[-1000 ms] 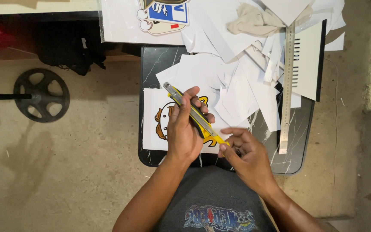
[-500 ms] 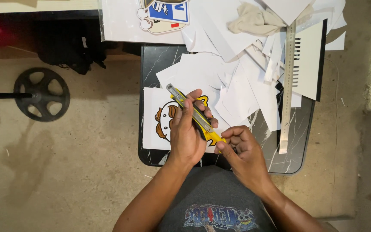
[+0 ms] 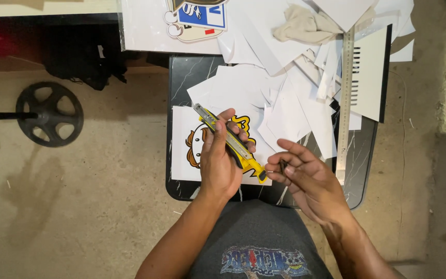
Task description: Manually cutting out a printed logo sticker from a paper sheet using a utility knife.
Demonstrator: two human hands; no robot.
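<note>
Partly hidden: cartoon print (image 3: 194, 150) under left hand (image 3: 220, 165).

Dark marbled tabletop (image 3: 360, 155) carried white paper offcuts (image 3: 290, 108) | metal ruler (image 3: 345, 103) lay upright along right side | beige rag (image 3: 305, 23) at top | black wheel (image 3: 49, 114) sat on concrete floor (image 3: 78, 206), left.

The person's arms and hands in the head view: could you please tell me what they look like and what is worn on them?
Both forearms are bare down to the wrists: no sleeve shows on either. The left hand and the right hand wear no gloves, and no ring, watch or bracelet can be seen. Below them lies a grey garment with a blue printed graphic.
</note>
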